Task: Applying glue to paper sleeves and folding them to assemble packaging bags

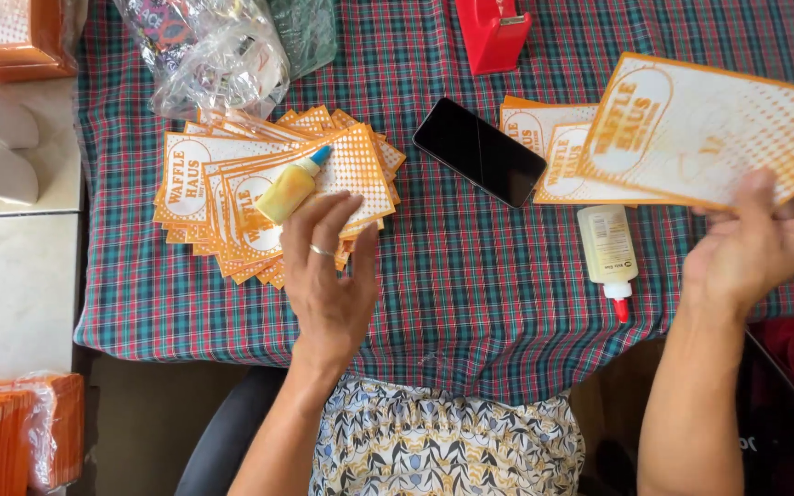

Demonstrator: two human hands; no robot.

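The left hand [328, 276] lies flat on the checked cloth of the table [470, 294], its fingers [323, 225] spread loosely and holding nothing, the fingertips resting on the near edge of a fanned stack of orange and white cards [232, 188]. Just beyond those fingertips, on top of the stack, lies a small yellow glue bottle [291, 186] with a blue cap, tilted away from the hand. The right hand [755, 243] is raised off the table with its fingers pinched on the lower edge of a single orange and white card [709, 133], held up at a slant. Under that card and a little to the left of the right fingers, a few more cards [544, 138] lie on the cloth. A white glue bottle [608, 253] with a red tip lies just beside the right hand, and a black phone [480, 152] sits between the two hands, farther up the table.
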